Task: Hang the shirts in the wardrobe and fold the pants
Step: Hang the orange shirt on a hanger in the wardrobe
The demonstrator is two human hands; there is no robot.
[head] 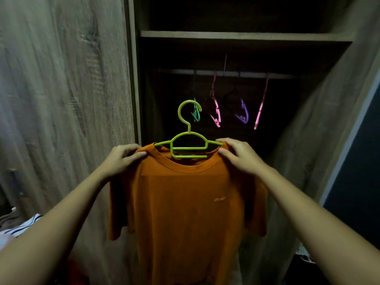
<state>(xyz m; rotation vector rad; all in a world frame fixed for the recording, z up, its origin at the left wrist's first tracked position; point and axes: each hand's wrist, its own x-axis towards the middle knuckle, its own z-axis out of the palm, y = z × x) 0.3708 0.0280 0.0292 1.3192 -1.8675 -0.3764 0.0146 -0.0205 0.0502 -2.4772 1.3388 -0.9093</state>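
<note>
An orange T-shirt [185,206] hangs on a lime-green plastic hanger [188,140], held up in front of the open wardrobe. My left hand [123,159] pinches the shirt's left shoulder over the hanger's end. My right hand [238,155] pinches the right shoulder the same way. The hanger's hook points up and hangs free, below and in front of the clothes rail [230,73] inside the wardrobe.
Several bare hangers, green [196,114], pink [216,112], purple [243,114] and pink [260,105], hang from the rail. A shelf [242,36] spans above it. A wooden door panel [61,89] stands at left; striped clothes [18,227] lie at lower left.
</note>
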